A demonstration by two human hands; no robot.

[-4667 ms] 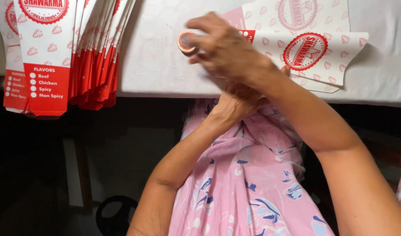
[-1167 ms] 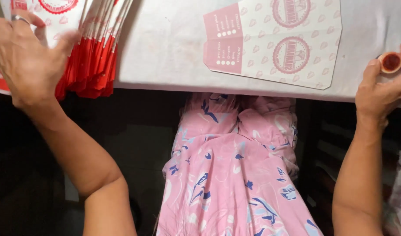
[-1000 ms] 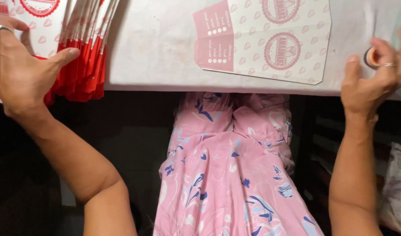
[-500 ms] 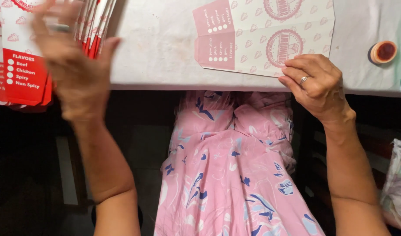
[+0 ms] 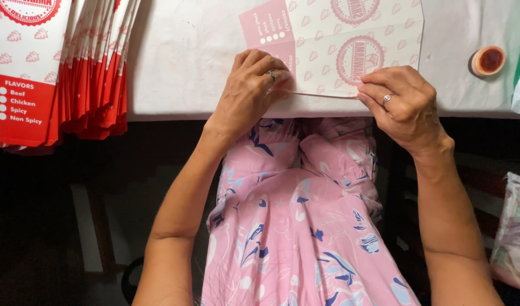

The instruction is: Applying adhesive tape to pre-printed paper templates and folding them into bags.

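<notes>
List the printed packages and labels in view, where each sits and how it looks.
Flat paper sheet: table edge, centre, under both hands; white, faded pink panel, round emblems.
Stack of flat bags: table's left end, overhanging; white tops, red bottoms, round red emblem.
Small round pot: right on table; orange rim, dark red centre.

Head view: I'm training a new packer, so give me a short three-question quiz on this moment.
1. True or false: both hands, left hand and right hand, touch the flat printed paper sheet.
2. The small round container lies: A) right of the sheet, B) on the stack of red-and-white sheets.
3. What colour is the table cover?

Key: 1 true; 2 A; 3 white.
</notes>
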